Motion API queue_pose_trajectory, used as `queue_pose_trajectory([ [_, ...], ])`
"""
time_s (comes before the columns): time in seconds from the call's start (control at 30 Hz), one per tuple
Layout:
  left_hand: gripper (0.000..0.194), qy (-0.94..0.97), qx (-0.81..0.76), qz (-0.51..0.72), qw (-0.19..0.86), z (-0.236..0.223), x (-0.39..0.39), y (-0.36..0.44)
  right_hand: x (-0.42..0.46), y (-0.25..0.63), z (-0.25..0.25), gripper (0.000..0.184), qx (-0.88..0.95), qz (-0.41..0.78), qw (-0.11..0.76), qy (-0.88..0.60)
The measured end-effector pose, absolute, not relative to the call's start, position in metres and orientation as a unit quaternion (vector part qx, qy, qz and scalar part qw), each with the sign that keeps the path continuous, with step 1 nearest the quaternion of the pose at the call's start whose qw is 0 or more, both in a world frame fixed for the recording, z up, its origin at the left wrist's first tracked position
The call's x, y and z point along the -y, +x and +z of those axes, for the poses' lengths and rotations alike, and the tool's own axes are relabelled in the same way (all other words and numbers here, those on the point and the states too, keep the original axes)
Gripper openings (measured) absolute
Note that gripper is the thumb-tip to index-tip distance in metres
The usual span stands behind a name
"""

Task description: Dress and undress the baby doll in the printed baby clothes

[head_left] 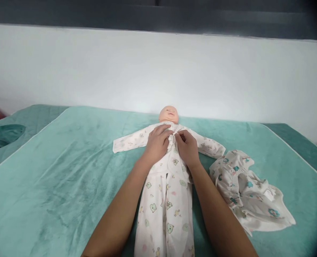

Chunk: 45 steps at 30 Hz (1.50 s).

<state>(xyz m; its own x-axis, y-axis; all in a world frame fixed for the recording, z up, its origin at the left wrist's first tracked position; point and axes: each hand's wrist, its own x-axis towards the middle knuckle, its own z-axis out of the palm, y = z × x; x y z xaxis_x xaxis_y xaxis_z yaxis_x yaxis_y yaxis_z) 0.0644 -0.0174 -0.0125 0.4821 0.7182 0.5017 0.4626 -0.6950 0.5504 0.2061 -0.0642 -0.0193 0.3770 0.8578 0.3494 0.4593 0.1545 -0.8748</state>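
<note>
A baby doll (169, 114) lies on its back with its head toward the wall. It wears a white long-sleeved baby shirt (175, 162) with small printed animals, and matching trousers (158, 214). My left hand (158, 142) rests over one side of the doll's chest, its fingertips closed on the shirt's front near the middle. Opposite it, my right hand (187, 145) pinches the shirt's front edge just below the neck. The fingers partly hide the fastening between them. Both sleeves stretch out sideways.
Crumpled white clothes (254, 196) with teal prints lie to the right, close to one sleeve. A green plush cover (54, 178) with wrinkles spreads beneath everything. Behind the doll's head rises a white wall (158, 71) with a dark band on top.
</note>
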Motion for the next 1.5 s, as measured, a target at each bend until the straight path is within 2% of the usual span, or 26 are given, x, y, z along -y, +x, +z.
queue_pose_trajectory([
  [0.1,0.04,0.822,-0.333,0.401,0.228,-0.008,0.02,0.062,0.066,0.207,-0.017,0.02,0.464,0.193,0.583,-0.638],
  [0.2,0.037,0.817,-0.296,0.395,0.3,-0.004,0.024,0.05,0.074,0.208,-0.006,0.025,0.472,0.195,0.57,-0.644],
  [0.3,0.027,0.84,-0.279,0.331,0.328,0.0,0.028,0.038,0.088,0.209,0.013,0.033,0.549,0.18,0.478,-0.662],
  [0.4,0.02,0.853,-0.279,0.3,0.325,0.001,0.03,0.032,0.103,0.206,0.028,0.038,0.633,0.173,0.322,-0.683],
  [0.47,0.019,0.856,-0.274,0.296,0.323,0.001,0.03,0.033,0.111,0.2,0.034,0.034,0.663,0.175,0.236,-0.689],
  [0.53,0.018,0.858,-0.271,0.297,0.32,-0.001,0.029,0.034,0.115,0.194,0.035,0.029,0.669,0.163,0.186,-0.701],
  [0.63,0.019,0.858,-0.273,0.303,0.313,-0.004,0.028,0.036,0.114,0.188,0.033,0.023,0.664,0.137,0.164,-0.716],
  [0.87,0.017,0.849,-0.272,0.327,0.314,-0.006,0.027,0.037,0.102,0.212,0.017,0.021,0.705,0.202,0.27,-0.623],
  [1.0,0.016,0.847,-0.262,0.342,0.312,-0.007,0.025,0.039,0.103,0.227,0.004,0.016,0.685,0.308,0.36,-0.553],
  [1.13,0.019,0.844,-0.258,0.34,0.323,-0.008,0.024,0.039,0.103,0.23,-0.003,0.014,0.638,0.401,0.408,-0.515],
  [1.27,0.019,0.838,-0.262,0.346,0.331,-0.009,0.024,0.039,0.1,0.229,-0.004,0.016,0.602,0.399,0.448,-0.527],
  [1.5,0.018,0.833,-0.268,0.343,0.342,-0.008,0.024,0.04,0.096,0.229,-0.01,0.02,0.606,0.378,0.464,-0.523],
])
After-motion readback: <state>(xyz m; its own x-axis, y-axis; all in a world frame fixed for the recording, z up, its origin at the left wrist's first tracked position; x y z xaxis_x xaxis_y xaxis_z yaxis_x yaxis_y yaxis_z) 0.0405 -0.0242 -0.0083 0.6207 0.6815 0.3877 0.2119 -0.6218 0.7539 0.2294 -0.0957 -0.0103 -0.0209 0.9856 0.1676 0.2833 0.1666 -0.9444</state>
